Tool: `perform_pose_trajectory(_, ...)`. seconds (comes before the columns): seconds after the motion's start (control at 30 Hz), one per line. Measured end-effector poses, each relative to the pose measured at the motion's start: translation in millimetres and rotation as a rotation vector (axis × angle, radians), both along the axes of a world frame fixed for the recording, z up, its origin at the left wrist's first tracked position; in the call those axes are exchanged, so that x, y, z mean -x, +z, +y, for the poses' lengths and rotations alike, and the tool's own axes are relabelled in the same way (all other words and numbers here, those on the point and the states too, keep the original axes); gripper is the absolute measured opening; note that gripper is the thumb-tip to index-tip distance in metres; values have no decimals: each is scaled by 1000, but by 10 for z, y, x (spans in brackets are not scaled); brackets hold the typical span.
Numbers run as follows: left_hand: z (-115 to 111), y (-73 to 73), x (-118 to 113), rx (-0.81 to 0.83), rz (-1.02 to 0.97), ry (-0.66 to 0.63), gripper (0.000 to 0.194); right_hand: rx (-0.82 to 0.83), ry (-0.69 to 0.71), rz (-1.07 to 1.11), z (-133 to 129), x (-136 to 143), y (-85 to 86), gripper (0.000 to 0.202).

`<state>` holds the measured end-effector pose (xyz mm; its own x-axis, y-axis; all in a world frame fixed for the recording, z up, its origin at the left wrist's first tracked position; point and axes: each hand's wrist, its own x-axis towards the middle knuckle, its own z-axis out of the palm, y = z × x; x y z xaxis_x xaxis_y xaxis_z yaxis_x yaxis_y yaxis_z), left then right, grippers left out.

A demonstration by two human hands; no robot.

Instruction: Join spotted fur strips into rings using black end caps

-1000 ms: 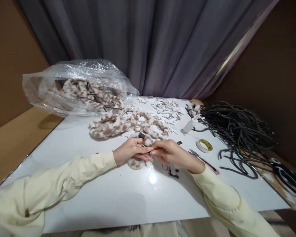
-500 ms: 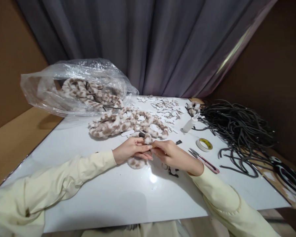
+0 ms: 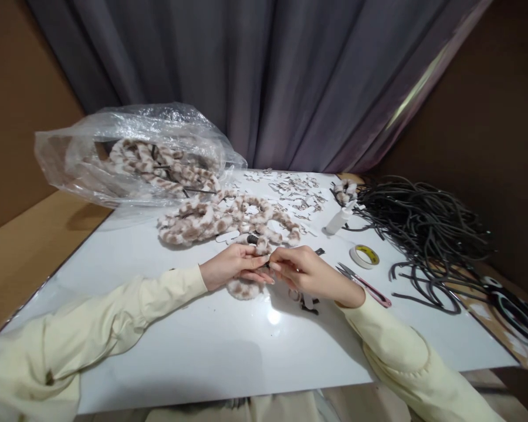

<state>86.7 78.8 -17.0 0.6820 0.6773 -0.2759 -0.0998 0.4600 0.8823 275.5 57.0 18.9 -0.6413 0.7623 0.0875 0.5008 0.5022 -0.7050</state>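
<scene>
On the white table [image 3: 167, 351], both hands pinch one furry leopard-print headband [image 3: 244, 287].
Compared with a moment ago, the right hand [image 3: 305, 271] has closed in toward the left hand [image 3: 233, 268]; both grips stay shut.

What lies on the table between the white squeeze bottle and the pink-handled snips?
The head view shows a roll of tape lying flat between the white squeeze bottle and the pink-handled snips, on the white table.

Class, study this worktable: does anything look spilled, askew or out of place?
Yes. The tangle of black rubbery cords sprawls over the white table's right edge. The crumpled clear plastic bag lies on its side, with spotted furry bands showing inside it. Both hands, left hand and right hand, pinch one furry band.
</scene>
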Motion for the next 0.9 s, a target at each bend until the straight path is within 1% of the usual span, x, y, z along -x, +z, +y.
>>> perform_pose_trajectory(0.2, 23, -1, -5, 40, -11, 63, 30, -66, -16, 9, 12, -5, -45, 11)
perform_pose_trajectory(0.37, 40, -20, 8, 31, -38, 96, 31, -67, -24, 14, 14, 4, -38, 11)
perform_pose_trajectory(0.47, 37, -19, 10, 0, -29, 80, 33, -89, 2, -6, 10, 19, -47, 13)
perform_pose_trajectory(0.57, 23, -7, 4, -30, -4, 58, 34, -148, 10, -79, -8, 37, -67, 13)
perform_pose_trajectory(0.7, 12, 3, -1, -26, 8, 60, 33, -220, 2, -156, -37, 45, -87, 12)
perform_pose_trajectory(0.9, 17, -5, 3, 12, 1, 20, 33, -261, 17, -133, -41, 10, -94, 18)
